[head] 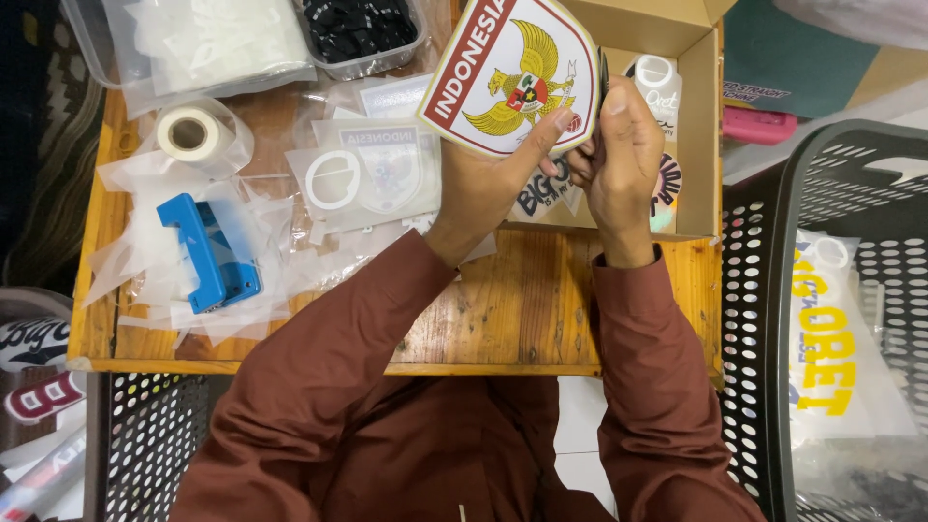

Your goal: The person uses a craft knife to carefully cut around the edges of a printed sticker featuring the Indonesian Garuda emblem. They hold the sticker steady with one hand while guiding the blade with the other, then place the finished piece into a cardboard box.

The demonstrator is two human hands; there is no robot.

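Left hand (483,184) closes its grip on the shield-shaped emblem sticker (512,72), raised over the cardboard box (701,126), while right hand (619,155) pinches its edge, apparently steadying it.

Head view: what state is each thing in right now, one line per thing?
Shield-shaped emblem sticker: held up over the box, printed face to the camera.
Left hand: gripping the emblem sticker's lower edge.
Right hand: pinching the sticker's right edge.
Cardboard box: open, stickers inside.
Tape roll: lying flat on the table.
Blue tool: lying among clear bags, untouched.
Black basket: holds a bagged yellow-lettered sticker.
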